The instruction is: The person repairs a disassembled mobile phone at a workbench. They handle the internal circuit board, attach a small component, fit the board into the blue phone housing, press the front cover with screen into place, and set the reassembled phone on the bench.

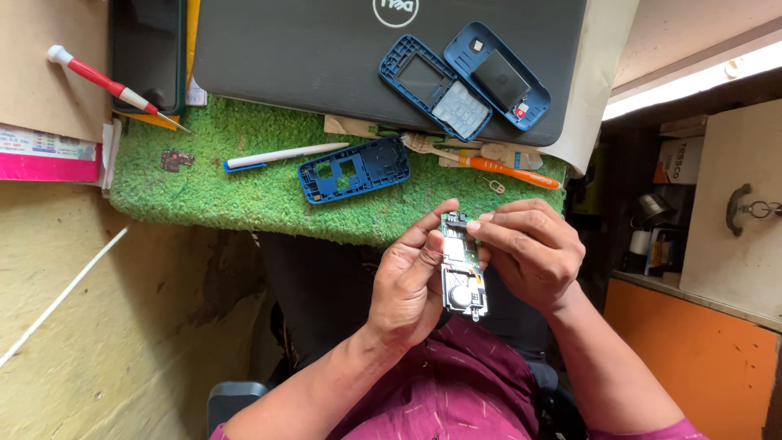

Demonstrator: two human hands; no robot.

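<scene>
Both hands were raised over the person's lap, just near of the green mat (244,175). The left hand (411,281) was closed around the left edge of a bare phone circuit board (462,269), thumb laid along its face and fingers curled behind it. The right hand (529,253) gripped the board from the right, with its thumb and forefinger pinched together at the far end of the board. The board was held upright between the two hands, its round metal component toward the near end.

On the mat lay a blue inner phone frame (353,169), with a white pen (281,155) to its left and a small dark chip (176,160) farther left. An orange-handled tool (509,171) rested to the right of the frame. A closed dark laptop (326,57) sat at the far side, carrying a blue front bezel (434,85) and a blue back cover (497,75), touching side by side. A red-handled screwdriver (106,81) lay at the far left.
</scene>
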